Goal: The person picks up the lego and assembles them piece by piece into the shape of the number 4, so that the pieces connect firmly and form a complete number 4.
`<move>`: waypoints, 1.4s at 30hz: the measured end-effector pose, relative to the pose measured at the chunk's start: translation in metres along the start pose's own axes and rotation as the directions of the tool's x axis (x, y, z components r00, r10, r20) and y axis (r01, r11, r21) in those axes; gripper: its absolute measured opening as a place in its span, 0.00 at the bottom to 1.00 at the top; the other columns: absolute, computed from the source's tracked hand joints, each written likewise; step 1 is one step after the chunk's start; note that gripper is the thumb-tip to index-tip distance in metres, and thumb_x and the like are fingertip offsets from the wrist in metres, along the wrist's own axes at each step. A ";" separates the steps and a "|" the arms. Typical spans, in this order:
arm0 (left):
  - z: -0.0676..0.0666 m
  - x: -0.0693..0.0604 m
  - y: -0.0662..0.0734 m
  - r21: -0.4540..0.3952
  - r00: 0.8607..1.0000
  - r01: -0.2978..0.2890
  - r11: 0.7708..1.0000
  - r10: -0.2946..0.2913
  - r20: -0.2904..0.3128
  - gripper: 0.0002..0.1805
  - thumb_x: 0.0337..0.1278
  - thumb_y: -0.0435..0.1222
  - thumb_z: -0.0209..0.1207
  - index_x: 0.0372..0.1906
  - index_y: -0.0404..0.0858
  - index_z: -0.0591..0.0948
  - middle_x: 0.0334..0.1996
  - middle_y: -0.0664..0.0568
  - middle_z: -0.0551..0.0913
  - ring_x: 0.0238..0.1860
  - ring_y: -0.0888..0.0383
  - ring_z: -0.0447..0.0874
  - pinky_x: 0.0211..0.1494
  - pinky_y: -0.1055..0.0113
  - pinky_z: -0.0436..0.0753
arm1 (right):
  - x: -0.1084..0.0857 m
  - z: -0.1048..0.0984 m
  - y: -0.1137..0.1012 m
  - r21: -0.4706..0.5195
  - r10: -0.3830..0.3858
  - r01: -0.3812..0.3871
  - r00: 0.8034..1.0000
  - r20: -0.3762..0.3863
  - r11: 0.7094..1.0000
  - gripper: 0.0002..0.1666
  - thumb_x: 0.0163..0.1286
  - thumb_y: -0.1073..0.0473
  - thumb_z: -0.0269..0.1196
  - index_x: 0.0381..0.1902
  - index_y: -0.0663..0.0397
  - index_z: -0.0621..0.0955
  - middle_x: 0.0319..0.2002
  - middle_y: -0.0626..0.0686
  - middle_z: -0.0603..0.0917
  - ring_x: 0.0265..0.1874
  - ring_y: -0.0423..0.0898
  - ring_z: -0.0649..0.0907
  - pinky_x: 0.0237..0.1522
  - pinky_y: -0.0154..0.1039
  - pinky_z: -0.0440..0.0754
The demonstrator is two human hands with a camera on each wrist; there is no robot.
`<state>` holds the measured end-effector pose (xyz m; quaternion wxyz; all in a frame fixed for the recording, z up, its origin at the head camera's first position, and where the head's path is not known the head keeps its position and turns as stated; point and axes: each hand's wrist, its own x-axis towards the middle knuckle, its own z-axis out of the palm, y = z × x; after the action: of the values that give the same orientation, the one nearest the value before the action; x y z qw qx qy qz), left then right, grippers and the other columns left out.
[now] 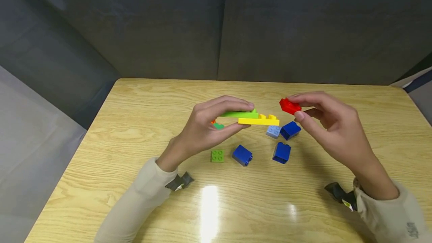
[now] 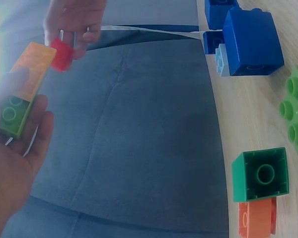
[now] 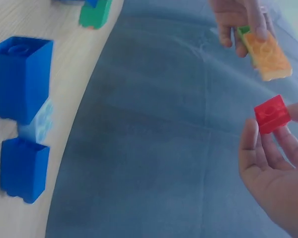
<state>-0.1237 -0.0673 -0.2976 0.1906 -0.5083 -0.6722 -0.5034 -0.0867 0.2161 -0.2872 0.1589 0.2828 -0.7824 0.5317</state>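
My left hand point(image 1: 209, 123) pinches a light green brick point(image 1: 241, 114) joined to a yellow brick point(image 1: 259, 122), which sits lower and sticks out to the right with studs facing up. Between the thumb and fingers of my right hand point(image 1: 337, 130) is a red brick point(image 1: 289, 106), held just right of and a little above the yellow one, not touching it. In the right wrist view, the red brick point(image 3: 272, 114) shows its hollow side, and the yellow brick point(image 3: 268, 57) is above it, apart. The left wrist view shows the joined bricks in my left hand point(image 2: 20, 144).
On the wooden table point(image 1: 135, 123) lie several dark blue bricks point(image 1: 242, 155), a light blue brick point(image 1: 273, 131) and a green brick point(image 1: 217, 156). A darker green brick point(image 2: 260, 174) touches an orange one point(image 2: 258, 218), partly hidden behind my left hand in the head view.
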 end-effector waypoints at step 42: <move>0.001 0.002 0.005 0.006 0.999 -0.037 0.999 0.037 0.010 0.21 0.48 0.21 0.75 0.50 0.24 0.83 0.49 0.37 0.88 0.54 0.48 0.88 0.59 0.61 0.85 | 0.008 0.030 -0.014 -0.092 -0.237 0.247 0.966 0.103 0.965 0.35 0.71 0.39 0.66 0.56 0.66 0.84 0.52 0.57 0.85 0.49 0.41 0.84 0.51 0.26 0.82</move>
<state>-0.1195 -0.0658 -0.2943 0.1980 -0.5224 -0.6653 -0.4953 -0.0830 0.1828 -0.2843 0.2015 0.3915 -0.7750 0.4533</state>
